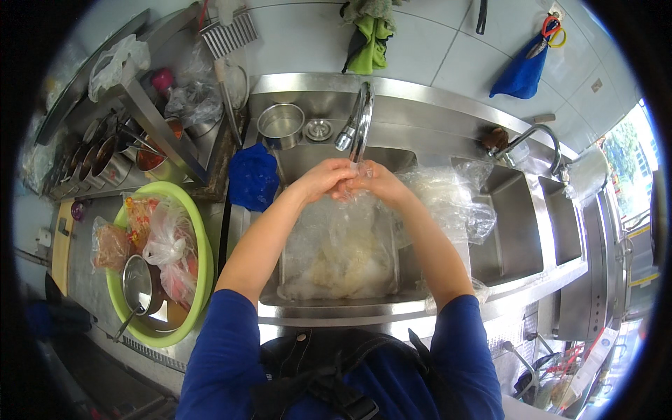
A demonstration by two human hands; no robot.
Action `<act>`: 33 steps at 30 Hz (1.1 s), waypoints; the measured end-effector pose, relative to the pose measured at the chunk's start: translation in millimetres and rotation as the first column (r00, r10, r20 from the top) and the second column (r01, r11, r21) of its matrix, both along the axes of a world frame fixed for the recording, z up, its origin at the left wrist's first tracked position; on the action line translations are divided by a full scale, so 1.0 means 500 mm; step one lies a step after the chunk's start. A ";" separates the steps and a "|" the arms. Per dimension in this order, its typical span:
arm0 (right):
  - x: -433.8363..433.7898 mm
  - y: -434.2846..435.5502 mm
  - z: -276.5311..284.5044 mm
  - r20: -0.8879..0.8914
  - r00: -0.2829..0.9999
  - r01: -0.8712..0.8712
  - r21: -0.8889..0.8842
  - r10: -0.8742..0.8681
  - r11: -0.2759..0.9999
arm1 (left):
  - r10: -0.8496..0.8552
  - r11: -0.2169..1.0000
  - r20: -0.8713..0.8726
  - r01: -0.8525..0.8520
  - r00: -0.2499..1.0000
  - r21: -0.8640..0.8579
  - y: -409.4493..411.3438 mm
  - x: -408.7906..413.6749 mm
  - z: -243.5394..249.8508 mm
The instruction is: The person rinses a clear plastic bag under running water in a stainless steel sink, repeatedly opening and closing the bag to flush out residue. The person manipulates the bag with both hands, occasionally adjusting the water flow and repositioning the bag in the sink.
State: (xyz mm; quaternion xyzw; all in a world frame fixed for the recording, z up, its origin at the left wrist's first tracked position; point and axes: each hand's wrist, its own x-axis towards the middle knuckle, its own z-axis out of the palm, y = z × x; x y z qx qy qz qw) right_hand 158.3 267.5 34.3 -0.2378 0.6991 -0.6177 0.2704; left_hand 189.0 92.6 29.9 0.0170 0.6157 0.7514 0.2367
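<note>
Both my hands are together under the spout of a chrome faucet (pixel 362 118), over the left basin of a steel sink (pixel 294 157). My left hand (pixel 328 178) touches my right hand (pixel 370 178), their fingers overlapping. Clear plastic film or water hangs at and below the fingers; which it is, and whether either hand grips anything, I cannot tell. Below them, a tray (pixel 394 262) in the basin holds a pale, yellowish food mass (pixel 341 262) in cloudy liquid. Crumpled clear plastic bags (pixel 438 194) lie over the divider beside my right forearm.
A blue cloth (pixel 253 177) and a round metal pot (pixel 281 126) are left of the faucet. Further left stands a green basin (pixel 207 257) with bagged food and a metal bowl (pixel 142 283). A second faucet (pixel 541 131) rises over the right basins.
</note>
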 end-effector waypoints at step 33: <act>-0.048 0.101 0.053 0.100 0.987 0.109 0.157 -0.126 0.982 | -0.132 0.967 -0.231 0.074 0.964 -0.243 0.012 -0.054 -0.018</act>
